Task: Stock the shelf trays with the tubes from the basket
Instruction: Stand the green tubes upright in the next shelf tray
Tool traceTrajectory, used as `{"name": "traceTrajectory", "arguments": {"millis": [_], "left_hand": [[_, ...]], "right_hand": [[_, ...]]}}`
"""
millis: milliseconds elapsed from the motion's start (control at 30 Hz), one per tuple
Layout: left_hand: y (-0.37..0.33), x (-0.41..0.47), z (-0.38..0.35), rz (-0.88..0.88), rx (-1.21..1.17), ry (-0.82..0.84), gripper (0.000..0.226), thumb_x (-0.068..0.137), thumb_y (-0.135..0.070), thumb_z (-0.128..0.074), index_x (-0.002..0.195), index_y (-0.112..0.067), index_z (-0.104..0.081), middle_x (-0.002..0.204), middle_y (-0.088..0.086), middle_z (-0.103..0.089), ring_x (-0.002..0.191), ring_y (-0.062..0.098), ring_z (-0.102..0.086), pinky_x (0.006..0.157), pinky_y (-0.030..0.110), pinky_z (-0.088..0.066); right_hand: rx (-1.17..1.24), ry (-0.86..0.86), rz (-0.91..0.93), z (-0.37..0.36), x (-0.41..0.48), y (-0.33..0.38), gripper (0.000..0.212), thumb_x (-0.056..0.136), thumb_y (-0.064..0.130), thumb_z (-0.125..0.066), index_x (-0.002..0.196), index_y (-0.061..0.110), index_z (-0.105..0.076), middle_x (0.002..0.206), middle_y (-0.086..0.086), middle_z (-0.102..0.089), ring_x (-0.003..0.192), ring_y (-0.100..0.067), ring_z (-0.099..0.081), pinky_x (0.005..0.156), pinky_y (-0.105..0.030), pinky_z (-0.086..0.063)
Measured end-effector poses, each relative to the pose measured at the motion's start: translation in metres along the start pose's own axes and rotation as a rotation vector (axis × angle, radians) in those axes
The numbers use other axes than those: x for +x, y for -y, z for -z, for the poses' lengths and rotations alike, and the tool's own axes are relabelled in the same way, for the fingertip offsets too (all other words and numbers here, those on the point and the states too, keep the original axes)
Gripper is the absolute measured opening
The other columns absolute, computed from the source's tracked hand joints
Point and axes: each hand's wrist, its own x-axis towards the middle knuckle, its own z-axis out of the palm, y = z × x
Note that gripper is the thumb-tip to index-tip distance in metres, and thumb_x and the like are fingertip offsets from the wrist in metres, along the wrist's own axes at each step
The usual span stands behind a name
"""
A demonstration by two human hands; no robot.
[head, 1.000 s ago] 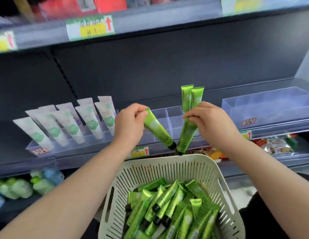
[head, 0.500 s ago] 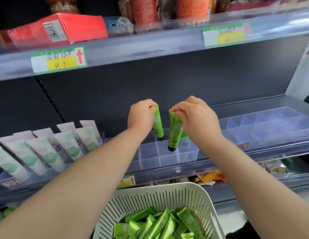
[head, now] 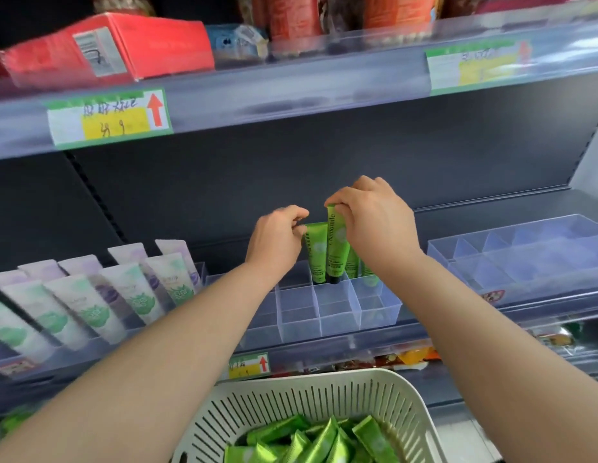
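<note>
Shop shelving w/ dark back panel (head: 324,155); clear divided tray (head: 379,312) on middle shelf (head: 341,344). Right grip (head: 374,225) pinching crimped top of green tube (head: 336,248), upright, cap down, cap end in a rear cell. Second green tube (head: 316,253) just left of it, cap already in tray. Left grip (head: 278,238) curled at its top edge, touching or pinching, can't tell. More green tubes partly hidden behind right wrist. Front cells yet to be filled. White slotted basket (head: 307,379) below, nearest camera, w/ many loose tubes (head: 311,442) inside. White tubes (head: 90,305) leaning in a tray at left; second clear tray (head: 524,262) at right.

Likely risks:
- Tall, narrow tubes on small caps prob. topple fwd on release, esp. w/ no neighbours in front.
- Cap landing on a divider could jam or tip.
- Forearms reaching over front cells could nudge tray.
</note>
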Motion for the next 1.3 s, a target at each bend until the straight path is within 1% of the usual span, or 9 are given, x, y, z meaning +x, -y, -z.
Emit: {"name": "traceTrajectory", "arguments": {"millis": [133,233,433,667,800,900,1100,1200,1300], "left_hand": [[0.011,-0.014,0.009,0.009,-0.014,-0.001,0.025,0.091,-0.013,-0.063,0.115,-0.018,-0.067,0.114,0.0,-0.067,0.104,0.016,-0.061,0.089,0.034,-0.05],[0.019,-0.024,0.014,-0.016,0.028,0.025,0.026,0.091,-0.014,-0.062,0.116,-0.018,-0.067,0.116,0.0,-0.067,0.106,0.018,-0.061,0.09,0.035,-0.049],[0.023,-0.036,0.014,-0.017,0.022,0.058,0.026,0.091,-0.015,-0.061,0.116,-0.019,-0.067,0.117,-0.001,-0.066,0.108,0.019,-0.06,0.091,0.039,-0.049],[0.019,-0.056,0.015,-0.084,-0.005,0.022,0.025,0.091,-0.014,-0.061,0.115,-0.02,-0.067,0.114,-0.004,-0.067,0.105,0.016,-0.06,0.088,0.035,-0.051],[0.019,-0.083,0.015,-0.123,-0.027,-0.003,0.024,0.091,-0.013,-0.061,0.112,-0.02,-0.068,0.113,-0.006,-0.067,0.104,0.014,-0.06,0.088,0.031,-0.049],[0.023,-0.111,0.014,-0.114,-0.054,-0.004,0.023,0.09,-0.012,-0.062,0.11,-0.02,-0.069,0.113,-0.006,-0.067,0.106,0.015,-0.06,0.09,0.032,-0.048],[0.052,-0.184,-0.004,-0.018,-0.039,0.123,0.023,0.089,-0.013,-0.064,0.11,-0.021,-0.068,0.111,-0.007,-0.067,0.102,0.014,-0.061,0.089,0.028,-0.046],[0.076,-0.226,-0.02,0.072,-0.001,0.231,0.023,0.09,-0.017,-0.064,0.111,-0.026,-0.067,0.115,-0.01,-0.066,0.108,0.01,-0.058,0.095,0.027,-0.043],[0.102,-0.267,-0.035,0.161,0.053,0.338,0.025,0.092,-0.021,-0.062,0.116,-0.028,-0.065,0.119,-0.013,-0.063,0.11,0.004,-0.055,0.098,0.022,-0.038]], "right_hand": [[-0.072,0.028,-0.002,-0.015,0.009,0.006,0.029,0.09,0.008,-0.053,0.105,0.027,-0.069,0.098,-0.001,-0.06,0.091,-0.024,-0.049,0.058,-0.03,-0.028],[-0.131,0.126,0.009,-0.027,0.009,0.008,0.041,0.081,0.0,-0.055,0.108,0.028,-0.068,0.101,-0.001,-0.059,0.093,-0.025,-0.049,0.062,-0.03,-0.031],[-0.22,0.258,0.003,-0.045,-0.003,0.006,0.05,0.079,-0.001,-0.054,0.117,0.03,-0.064,0.107,0.0,-0.058,0.097,-0.024,-0.049,0.064,-0.03,-0.029],[-0.18,0.066,0.042,-0.041,-0.018,0.01,0.033,0.085,0.005,-0.06,0.114,0.02,-0.065,0.105,-0.006,-0.06,0.096,-0.031,-0.049,0.068,-0.035,-0.031],[-0.169,-0.044,0.082,-0.033,-0.047,0.015,0.032,0.077,0.0,-0.067,0.104,0.016,-0.069,0.097,-0.008,-0.064,0.088,-0.034,-0.055,0.064,-0.037,-0.039],[-0.154,-0.056,0.1,-0.033,-0.079,0.019,0.033,0.071,-0.002,-0.072,0.099,0.015,-0.07,0.088,-0.006,-0.064,0.082,-0.034,-0.056,0.061,-0.036,-0.039],[-0.089,0.104,0.13,-0.056,-0.162,0.026,0.03,0.075,0.004,-0.072,0.101,0.018,-0.07,0.092,-0.003,-0.065,0.086,-0.032,-0.057,0.063,-0.039,-0.044],[-0.083,0.251,0.134,-0.074,-0.205,0.028,0.03,0.073,0.008,-0.075,0.099,0.022,-0.071,0.091,0.0,-0.065,0.086,-0.029,-0.058,0.064,-0.038,-0.046],[-0.094,0.441,0.11,-0.092,-0.243,0.023,0.032,0.078,0.008,-0.068,0.104,0.027,-0.069,0.098,0.003,-0.065,0.094,-0.025,-0.057,0.071,-0.036,-0.044]]}}
